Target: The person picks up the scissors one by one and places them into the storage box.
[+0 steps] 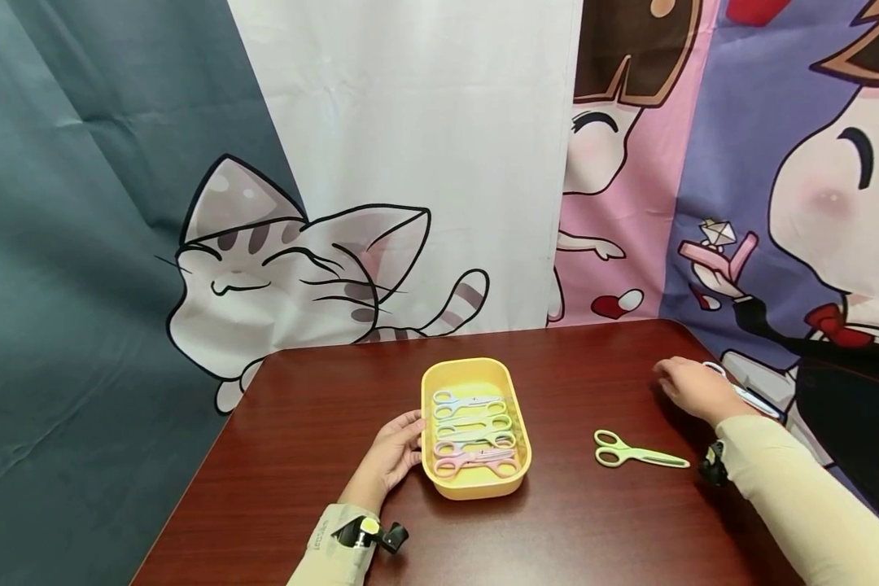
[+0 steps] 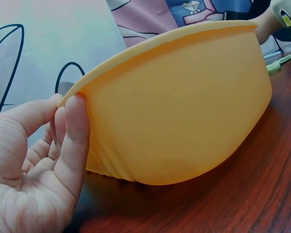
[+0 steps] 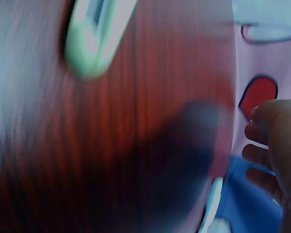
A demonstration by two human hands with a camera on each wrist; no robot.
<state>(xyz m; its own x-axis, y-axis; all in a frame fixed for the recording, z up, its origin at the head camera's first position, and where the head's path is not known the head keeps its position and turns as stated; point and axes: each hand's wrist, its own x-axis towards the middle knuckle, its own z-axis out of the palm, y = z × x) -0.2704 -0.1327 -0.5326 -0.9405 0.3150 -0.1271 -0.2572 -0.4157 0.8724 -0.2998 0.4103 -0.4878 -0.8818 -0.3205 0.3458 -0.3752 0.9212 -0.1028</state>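
A yellow plastic basket (image 1: pixel 476 490) stands mid-table with several pairs of scissors (image 1: pixel 476 464) inside, in blue, green and pink. My left hand (image 1: pixel 394 448) pinches the basket's left rim between thumb and fingers, as the left wrist view shows up close. Over the table's right side, my right hand (image 1: pixel 697 389) hovers with loosely bent fingers and nothing in them. Beside it, at the right table edge, lies a pair of light blue scissors (image 1: pixel 758 403), partly hidden by the hand. Green scissors (image 1: pixel 648 456) lie flat between the basket and my right forearm.
The dark red wooden table (image 1: pixel 308 456) ends at a cartoon-printed cloth (image 1: pixel 425 163) behind it and on the right. Wrist cameras are strapped over both sleeves. The right wrist view is blurred.
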